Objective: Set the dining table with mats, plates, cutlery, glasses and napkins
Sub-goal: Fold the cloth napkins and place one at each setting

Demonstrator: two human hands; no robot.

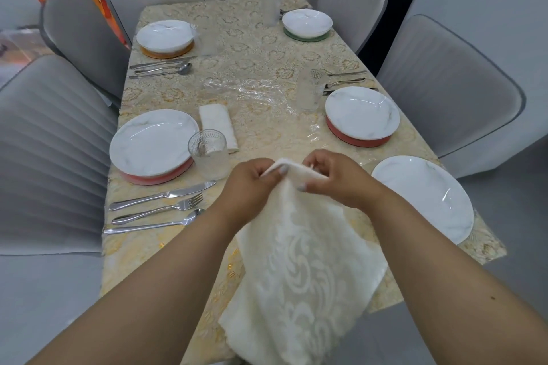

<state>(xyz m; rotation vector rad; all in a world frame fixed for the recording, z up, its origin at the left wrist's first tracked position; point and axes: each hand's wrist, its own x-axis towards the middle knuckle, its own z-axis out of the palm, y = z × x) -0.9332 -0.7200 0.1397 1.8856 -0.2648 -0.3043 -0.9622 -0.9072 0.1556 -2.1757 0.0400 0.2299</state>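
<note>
Holding: the left hand (247, 184) and right hand (335, 176) both pinch the top edge of a cream patterned napkin (302, 275), fingers (283, 169) clamped on the cloth.
Napkin position: hanging over the near end of the bench (261, 65), between the two hands.
Folded napkin (218, 126): flat, just beside the near-left plate (152, 142).
Glass (209, 154): upright, touching that plate's rim.
Near-right plate (424, 197): at the bench edge.

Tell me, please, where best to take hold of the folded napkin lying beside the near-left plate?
Probably by the far short end of the folded napkin, coming from above. It lies flat, and the glass crowds its near end, so the far end is the freer grip.
</note>
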